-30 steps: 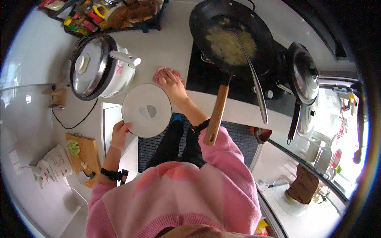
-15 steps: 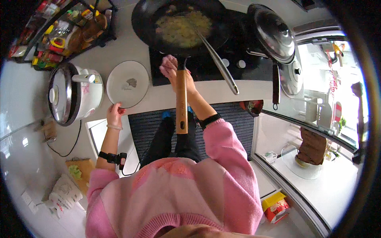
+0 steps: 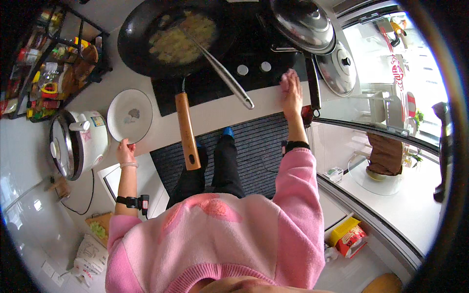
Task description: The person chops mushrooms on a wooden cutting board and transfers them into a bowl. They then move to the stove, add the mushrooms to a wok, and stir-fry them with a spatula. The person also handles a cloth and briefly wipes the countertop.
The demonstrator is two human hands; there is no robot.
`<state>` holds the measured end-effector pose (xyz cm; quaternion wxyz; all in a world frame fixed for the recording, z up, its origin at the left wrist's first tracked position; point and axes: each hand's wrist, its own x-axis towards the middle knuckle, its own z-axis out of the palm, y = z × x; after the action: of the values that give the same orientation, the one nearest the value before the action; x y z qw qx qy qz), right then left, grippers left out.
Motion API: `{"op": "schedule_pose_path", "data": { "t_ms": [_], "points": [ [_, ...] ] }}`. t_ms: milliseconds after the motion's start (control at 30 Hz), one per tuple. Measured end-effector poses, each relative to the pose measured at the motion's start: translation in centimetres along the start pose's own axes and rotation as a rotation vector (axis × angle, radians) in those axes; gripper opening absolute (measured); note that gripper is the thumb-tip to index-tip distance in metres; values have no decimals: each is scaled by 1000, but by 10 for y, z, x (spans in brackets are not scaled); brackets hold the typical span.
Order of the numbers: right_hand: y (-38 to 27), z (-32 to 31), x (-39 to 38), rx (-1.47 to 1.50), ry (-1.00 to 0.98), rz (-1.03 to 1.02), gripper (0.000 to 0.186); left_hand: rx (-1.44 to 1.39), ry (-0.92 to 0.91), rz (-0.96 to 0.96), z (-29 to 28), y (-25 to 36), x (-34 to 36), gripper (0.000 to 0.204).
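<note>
My left hand [image 3: 126,150] pinches the near rim of a white plate [image 3: 117,128] with a grey print at its centre, which rests on the counter. My right hand [image 3: 292,97] lies with fingers stretched out over a small pink cloth [image 3: 283,84], pressed on the front edge of the black stovetop. Just right of that hand is the dark handle [image 3: 312,83] of a lidded pan. A large black wok [image 3: 134,51] holds chopped yellowish food, and a metal spatula [image 3: 222,71] leans in it. The wok's wooden handle [image 3: 186,132] sticks out over the counter's front edge.
Left of the plate stands a white rice cooker [image 3: 83,141], with a black rack of seasoning bottles [image 3: 53,73] behind it. Two steel lids [image 3: 337,71] sit at the right, one on the pan. A cutting board [image 3: 100,227] with green pieces lies lower left.
My right hand has moved right with the pink cloth, from behind the wok handle to beside the pan's handle. The left hand stays at the plate's rim. The whole view has shifted.
</note>
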<state>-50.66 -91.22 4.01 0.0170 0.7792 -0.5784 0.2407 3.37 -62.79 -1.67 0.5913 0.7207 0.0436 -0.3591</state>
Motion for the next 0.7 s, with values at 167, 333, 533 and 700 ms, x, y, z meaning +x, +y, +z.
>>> {"op": "schedule_pose_path", "data": {
  "t_ms": [167,333,533,700],
  "points": [
    [84,22,17,-252,173,117,65,64,110,-93,1,-5,6,17],
    [36,43,31,153,220,93,39,85,196,-186,11,0,-17,21],
    [-28,19,10,513,-207,383,19,271,421,-73,29,17,-75,23],
    [-54,-1,28,1440,38,792,20,231,443,-24,21,16,-101,28]
  ]
}}
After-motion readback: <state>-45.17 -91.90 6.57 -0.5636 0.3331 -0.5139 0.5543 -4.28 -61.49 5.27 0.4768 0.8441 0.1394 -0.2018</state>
